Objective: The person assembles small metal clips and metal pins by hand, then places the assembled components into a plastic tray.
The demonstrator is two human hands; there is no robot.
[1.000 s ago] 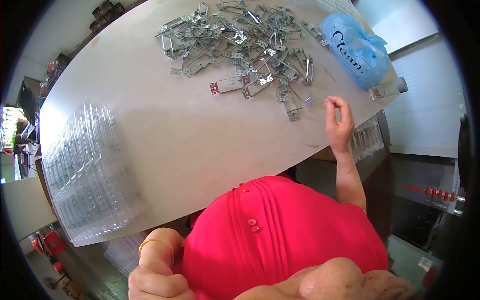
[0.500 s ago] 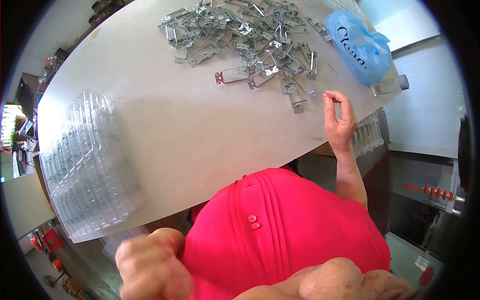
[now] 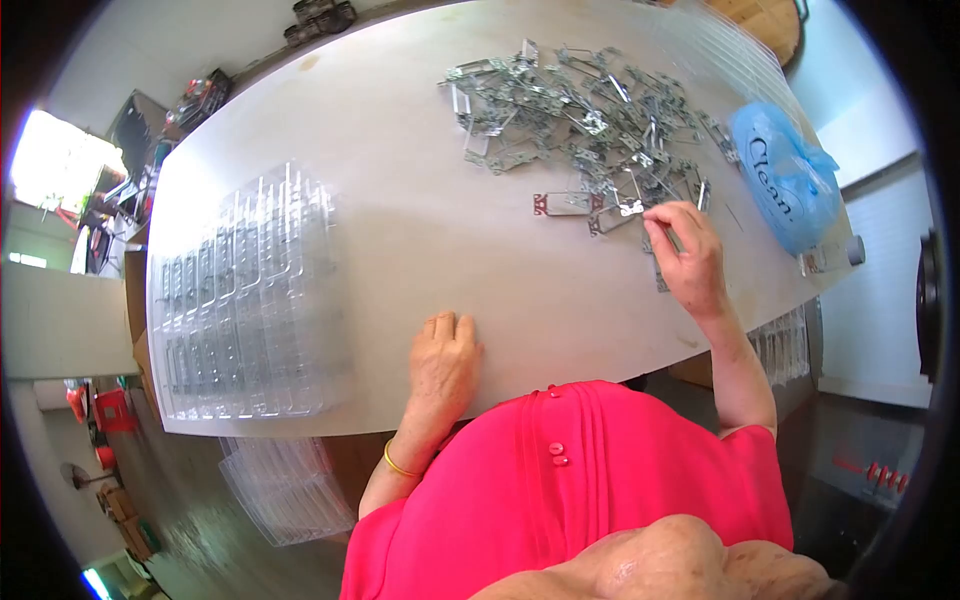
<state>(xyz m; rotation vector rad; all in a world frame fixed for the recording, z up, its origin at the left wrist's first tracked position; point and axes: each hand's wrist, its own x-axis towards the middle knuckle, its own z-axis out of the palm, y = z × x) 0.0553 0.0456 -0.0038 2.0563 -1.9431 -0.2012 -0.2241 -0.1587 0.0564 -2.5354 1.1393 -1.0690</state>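
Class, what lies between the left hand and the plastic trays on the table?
The head view shows bare tabletop between the left hand and trays.

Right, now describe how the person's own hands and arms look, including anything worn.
The left hand and right hand wear no gloves. A thin, gold-coloured bangle circles the left arm near the wrist. The bright pinkish-red top leaves both forearms uncovered.

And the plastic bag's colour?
Bag: light blue with black lettering; head view shows it.

Silvery brackets (image 3: 592,122) — seemingly metal — tangled on the table (image 3: 430,240).
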